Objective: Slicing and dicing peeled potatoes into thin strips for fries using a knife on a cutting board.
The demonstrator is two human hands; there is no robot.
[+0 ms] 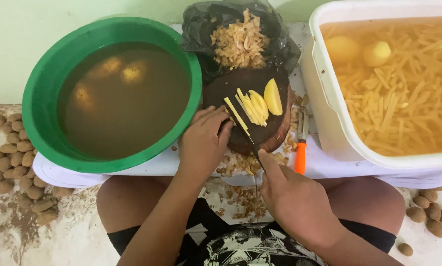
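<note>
**Cutting the potato into sticks, slow and safe**

We are sitting on the floor with a round dark cutting board (pixel 275 135) in front of us. On it lie yellow potato slices (pixel 260 102), some already cut into thin sticks (pixel 236 113), right in the middle of the board.

Our right hand (pixel 292 197) is closed around a knife (pixel 248 138), with the first finger stretched along the top of the blade. Our left hand (pixel 204 143) rests on the near left edge of the board, fingers bent and loose, holding nothing that we can see.

To do this well, we think we should keep the left fingertips curled back, away from the blade. We should hold the slices in a neat stack so the sticks come out the same. The knife tip is close to our left fingers, so small, careful cuts look best.

Around us are a green bowl (pixel 44 88) of brown water, a white tub (pixel 329 123) full of cut sticks in water, a black bag (pixel 201 24) of peels, and an orange-handled peeler (pixel 300 148) beside the board.
</note>
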